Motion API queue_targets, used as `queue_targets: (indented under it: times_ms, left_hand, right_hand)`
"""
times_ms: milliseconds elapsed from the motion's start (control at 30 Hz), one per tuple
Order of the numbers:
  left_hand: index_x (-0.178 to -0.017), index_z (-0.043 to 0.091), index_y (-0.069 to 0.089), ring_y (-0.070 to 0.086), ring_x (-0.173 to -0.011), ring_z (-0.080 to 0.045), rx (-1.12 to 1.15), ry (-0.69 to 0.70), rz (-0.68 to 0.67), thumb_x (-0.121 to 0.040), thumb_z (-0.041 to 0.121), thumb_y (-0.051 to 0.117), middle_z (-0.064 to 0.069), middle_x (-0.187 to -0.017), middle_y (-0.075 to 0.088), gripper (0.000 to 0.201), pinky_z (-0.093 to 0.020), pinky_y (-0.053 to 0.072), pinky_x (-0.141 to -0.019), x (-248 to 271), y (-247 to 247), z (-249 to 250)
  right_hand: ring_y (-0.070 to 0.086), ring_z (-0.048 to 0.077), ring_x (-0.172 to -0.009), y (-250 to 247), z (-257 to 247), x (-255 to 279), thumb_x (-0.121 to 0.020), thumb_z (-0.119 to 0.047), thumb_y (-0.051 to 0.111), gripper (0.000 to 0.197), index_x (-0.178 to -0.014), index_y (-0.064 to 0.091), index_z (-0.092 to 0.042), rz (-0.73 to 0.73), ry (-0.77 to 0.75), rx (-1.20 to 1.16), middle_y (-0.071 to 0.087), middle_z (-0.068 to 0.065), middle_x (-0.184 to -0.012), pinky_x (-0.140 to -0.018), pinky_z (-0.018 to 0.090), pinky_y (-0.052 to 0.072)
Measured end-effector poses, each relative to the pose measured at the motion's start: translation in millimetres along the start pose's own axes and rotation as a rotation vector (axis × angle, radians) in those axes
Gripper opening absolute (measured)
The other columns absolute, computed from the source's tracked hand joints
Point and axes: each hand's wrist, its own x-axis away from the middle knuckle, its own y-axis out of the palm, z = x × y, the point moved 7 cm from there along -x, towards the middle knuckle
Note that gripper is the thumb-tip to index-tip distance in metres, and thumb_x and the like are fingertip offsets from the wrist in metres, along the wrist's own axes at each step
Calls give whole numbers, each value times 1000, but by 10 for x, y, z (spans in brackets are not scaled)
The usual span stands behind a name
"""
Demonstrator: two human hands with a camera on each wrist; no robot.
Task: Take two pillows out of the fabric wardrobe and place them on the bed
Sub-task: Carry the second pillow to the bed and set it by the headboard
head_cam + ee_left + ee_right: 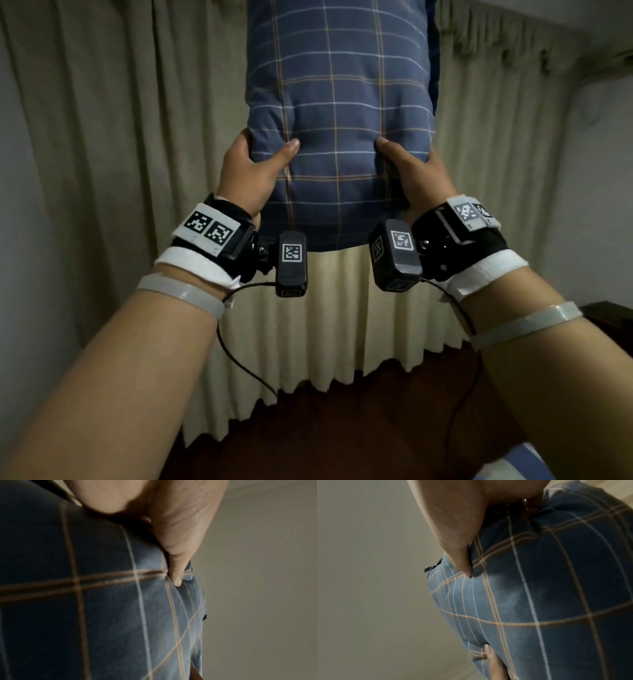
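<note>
A blue checked pillow [337,102] with white and tan lines is held up high in front of beige curtains. My left hand [255,168] grips its lower left edge, thumb pressed on the front. My right hand [412,171] grips the lower right edge the same way. In the left wrist view the thumb [176,573] digs into the pillow [111,615] fabric. In the right wrist view the thumb [464,563] presses the pillow [547,595], and one fingertip [489,653] shows below. The wardrobe is out of sight.
Beige curtains [102,154] hang across the back, ending above a dark red-brown floor [342,428]. A grey wall [599,188] stands at right with dark furniture [613,317] below it. A pale blue fabric corner [513,462] shows at bottom right.
</note>
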Motion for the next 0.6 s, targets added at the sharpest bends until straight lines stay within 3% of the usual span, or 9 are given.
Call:
queue_targets:
  times_ms: [133, 300, 467, 600]
  left_hand:
    - [-120, 20, 68, 75, -103, -7, 100, 4, -56, -82, 30, 81, 4, -114, 77, 42, -34, 60, -96, -824, 86, -615]
    - [-120, 17, 69, 75, -105, -12, 223, -10, -147, -82, 31, 80, 1, -114, 78, 42, -39, 59, -99, -1581, 549, -1440]
    - [-120, 21, 68, 74, -107, -13, 339, -64, -254, -82, 33, 79, 1, -116, 78, 42, -41, 59, -100, -2071, 1303, -2363]
    - [-114, 21, 72, 75, -105, -18, 378, -157, -380, -78, 37, 81, 0, -111, 80, 41, -46, 57, -101, -2362, 2132, -3221]
  right_hand:
    - [79, 25, -101, 246, 310, -635, -66, -37, 89, 68, -126, 68, -13, 127, -82, 50, 80, 7, -113, -90, 49, 63]
    - [79, 23, -98, 160, 645, -1284, -75, -30, 86, 50, -119, 70, -12, 231, -174, 165, 81, 6, -108, -89, 47, 64]
    - [79, 18, -98, -256, 1146, -1928, -73, -39, 85, 55, -120, 68, -16, 377, -228, 324, 80, 2, -109, -90, 43, 64]
    - [77, 12, -91, -849, 1738, -2487, -77, -39, 83, 42, -112, 73, -18, 498, -224, 440, 80, -2, -100, -84, 35, 62]
